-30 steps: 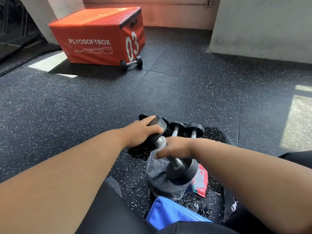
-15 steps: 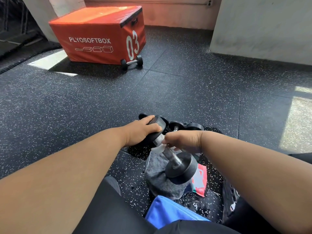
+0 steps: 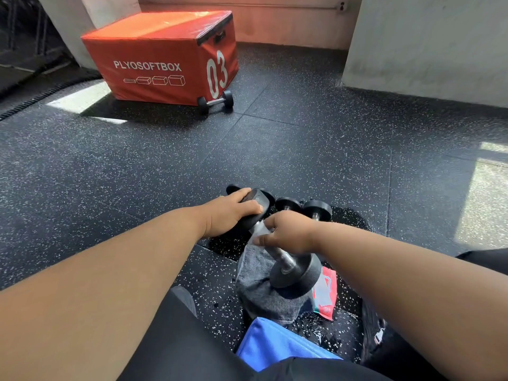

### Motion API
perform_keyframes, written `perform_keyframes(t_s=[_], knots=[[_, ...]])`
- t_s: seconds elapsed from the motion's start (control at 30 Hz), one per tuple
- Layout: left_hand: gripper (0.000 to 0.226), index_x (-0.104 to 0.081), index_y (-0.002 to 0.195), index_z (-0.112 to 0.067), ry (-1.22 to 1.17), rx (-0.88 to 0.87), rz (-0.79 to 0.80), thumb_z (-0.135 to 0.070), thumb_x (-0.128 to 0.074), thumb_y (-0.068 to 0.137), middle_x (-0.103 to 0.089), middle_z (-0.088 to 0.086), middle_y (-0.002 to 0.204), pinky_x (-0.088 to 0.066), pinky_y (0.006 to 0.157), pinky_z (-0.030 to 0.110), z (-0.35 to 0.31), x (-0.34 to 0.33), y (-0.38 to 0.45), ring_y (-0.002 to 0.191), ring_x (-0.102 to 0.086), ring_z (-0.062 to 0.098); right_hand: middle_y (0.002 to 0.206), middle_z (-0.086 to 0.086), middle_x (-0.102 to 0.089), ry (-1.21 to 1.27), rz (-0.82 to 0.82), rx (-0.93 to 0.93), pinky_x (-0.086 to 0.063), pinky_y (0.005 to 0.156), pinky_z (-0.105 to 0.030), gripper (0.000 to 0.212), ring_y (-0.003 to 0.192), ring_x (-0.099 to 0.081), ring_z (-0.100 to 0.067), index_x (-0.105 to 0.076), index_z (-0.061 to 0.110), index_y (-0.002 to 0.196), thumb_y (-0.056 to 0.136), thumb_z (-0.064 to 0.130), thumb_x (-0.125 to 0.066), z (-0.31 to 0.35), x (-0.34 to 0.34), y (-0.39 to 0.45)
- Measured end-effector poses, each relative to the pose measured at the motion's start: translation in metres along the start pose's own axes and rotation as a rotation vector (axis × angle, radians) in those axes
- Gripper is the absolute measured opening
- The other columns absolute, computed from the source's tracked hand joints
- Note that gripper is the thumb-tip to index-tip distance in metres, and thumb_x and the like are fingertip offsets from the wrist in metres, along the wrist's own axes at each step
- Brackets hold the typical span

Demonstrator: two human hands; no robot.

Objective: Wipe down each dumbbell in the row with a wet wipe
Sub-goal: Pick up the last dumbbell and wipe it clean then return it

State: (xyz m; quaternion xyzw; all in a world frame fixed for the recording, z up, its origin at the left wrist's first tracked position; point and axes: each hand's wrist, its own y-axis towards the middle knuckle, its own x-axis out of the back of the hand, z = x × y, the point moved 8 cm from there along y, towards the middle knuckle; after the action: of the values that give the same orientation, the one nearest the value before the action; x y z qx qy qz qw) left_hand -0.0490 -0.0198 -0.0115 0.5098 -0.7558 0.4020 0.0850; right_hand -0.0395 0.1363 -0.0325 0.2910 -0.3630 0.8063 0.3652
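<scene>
Held dumbbell (image 3: 294, 266): far head mostly under the left hand (image 3: 228, 215), upper handle hidden by the right hand (image 3: 288, 232) and the wet wipe (image 3: 258, 232) bunched in its grip, so the contact between wipe and metal cannot be seen. Row of dumbbells (image 3: 302, 206) just above centre: only the far heads and short stubs of handle show, the rest behind hands and forearm; the count at the left end of the row is unclear. Red packet (image 3: 327, 292) at lower centre is partly under the near head and the grey towel (image 3: 264, 295), print too small to read; blue bag (image 3: 275, 345) covered by a dark-clothed leg; dark item (image 3: 373, 328) at lower right unidentifiable.
</scene>
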Motion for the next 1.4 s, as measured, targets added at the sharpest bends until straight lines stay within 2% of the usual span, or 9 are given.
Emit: perform_keyframes(t_s=[0.1, 0.17, 0.37, 0.47, 0.57, 0.73, 0.83, 1.07, 1.4], knots=[[0.104, -0.037, 0.159, -0.055, 0.019, -0.006, -0.002, -0.082, -0.062, 0.061, -0.059, 0.004, 0.148, -0.044, 0.117, 0.049, -0.003, 0.001, -0.004, 0.126, -0.062, 0.026, 0.084, 0.012, -0.064, 0.028, -0.243, -0.019, -0.052, 0.072, -0.034, 0.055, 0.080, -0.065, -0.013, -0.071, 0.028, 0.105, 0.066, 0.062, -0.091, 0.002, 0.015, -0.002], [0.101, -0.041, 0.158, -0.051, 0.040, -0.017, -0.011, -0.079, -0.061, 0.063, -0.059, 0.004, 0.145, -0.043, 0.117, 0.048, -0.007, 0.002, -0.008, 0.125, -0.061, 0.026, 0.086, 0.011, -0.067, 0.065, -0.297, -0.036, -0.054, 0.074, -0.035, 0.054, 0.081, -0.065, -0.012, -0.066, 0.029, 0.098, 0.062, 0.056, -0.096, 0.002, 0.017, -0.005], [0.103, -0.037, 0.160, -0.052, 0.041, 0.005, -0.015, -0.080, -0.060, 0.064, -0.059, 0.003, 0.144, -0.044, 0.116, 0.048, -0.005, 0.003, -0.008, 0.124, -0.062, 0.027, 0.103, 0.007, -0.076, 0.001, -0.206, 0.005, -0.057, 0.091, -0.036, 0.041, 0.096, -0.070, -0.017, -0.072, 0.024, 0.112, 0.082, 0.049, -0.083, 0.005, 0.009, -0.007], [0.102, -0.037, 0.158, -0.055, -0.001, 0.015, 0.002, -0.080, -0.064, 0.063, -0.063, 0.006, 0.142, -0.049, 0.112, 0.050, -0.001, 0.001, -0.005, 0.119, -0.067, 0.027, 0.084, 0.001, -0.072, -0.103, -0.103, 0.014, -0.056, 0.076, -0.039, 0.030, 0.082, -0.069, -0.022, -0.067, 0.022, 0.093, 0.085, 0.049, -0.078, 0.009, 0.004, -0.008], [0.100, -0.037, 0.157, -0.057, -0.019, 0.015, 0.013, -0.080, -0.065, 0.064, -0.062, 0.007, 0.141, -0.051, 0.111, 0.051, -0.002, 0.000, -0.006, 0.117, -0.068, 0.029, 0.072, 0.006, -0.062, -0.200, -0.079, 0.006, -0.043, 0.061, -0.034, 0.042, 0.068, -0.059, -0.015, -0.056, 0.024, 0.077, 0.084, 0.059, -0.079, 0.008, 0.001, -0.008], [0.075, -0.050, 0.137, -0.057, -0.032, -0.012, 0.012, -0.074, -0.064, 0.065, -0.067, 0.009, 0.134, -0.053, 0.108, 0.052, -0.009, -0.002, -0.011, 0.113, -0.070, 0.029, 0.073, 0.005, -0.065, -0.274, -0.157, 0.021, -0.044, 0.063, -0.034, 0.044, 0.068, -0.059, -0.015, -0.057, 0.024, 0.080, 0.088, 0.066, -0.069, 0.012, 0.000, -0.004], [0.088, -0.049, 0.146, -0.051, -0.023, -0.036, 0.007, -0.075, -0.061, 0.061, -0.066, 0.008, 0.134, -0.052, 0.109, 0.051, -0.011, -0.001, -0.012, 0.114, -0.070, 0.028, 0.073, 0.003, -0.065, -0.328, -0.209, 0.062, -0.048, 0.065, -0.035, 0.042, 0.070, -0.062, -0.024, -0.053, 0.025, 0.080, 0.091, 0.064, -0.062, 0.012, -0.007, -0.003], [0.106, -0.033, 0.161, -0.053, 0.054, 0.000, 0.003, -0.084, -0.057, 0.063, -0.055, 0.006, 0.151, -0.044, 0.116, 0.049, -0.005, 0.000, -0.007, 0.126, -0.060, 0.028, 0.083, -0.001, -0.073, -0.291, 0.032, -0.033, -0.060, 0.083, -0.041, 0.035, 0.081, -0.070, -0.028, -0.064, 0.020, 0.092, 0.083, 0.054, -0.062, -0.008, -0.021, 0.002], [0.110, -0.028, 0.164, -0.052, 0.076, 0.008, 0.005, -0.084, -0.056, 0.063, -0.051, 0.006, 0.156, -0.043, 0.117, 0.050, -0.006, 0.002, -0.011, 0.128, -0.058, 0.029, 0.089, -0.003, -0.077, -0.062, 0.198, -0.171, -0.060, 0.086, -0.040, 0.034, 0.090, -0.072, -0.026, -0.069, 0.017, 0.093, 0.074, 0.046, -0.069, -0.029, -0.034, -0.003]])
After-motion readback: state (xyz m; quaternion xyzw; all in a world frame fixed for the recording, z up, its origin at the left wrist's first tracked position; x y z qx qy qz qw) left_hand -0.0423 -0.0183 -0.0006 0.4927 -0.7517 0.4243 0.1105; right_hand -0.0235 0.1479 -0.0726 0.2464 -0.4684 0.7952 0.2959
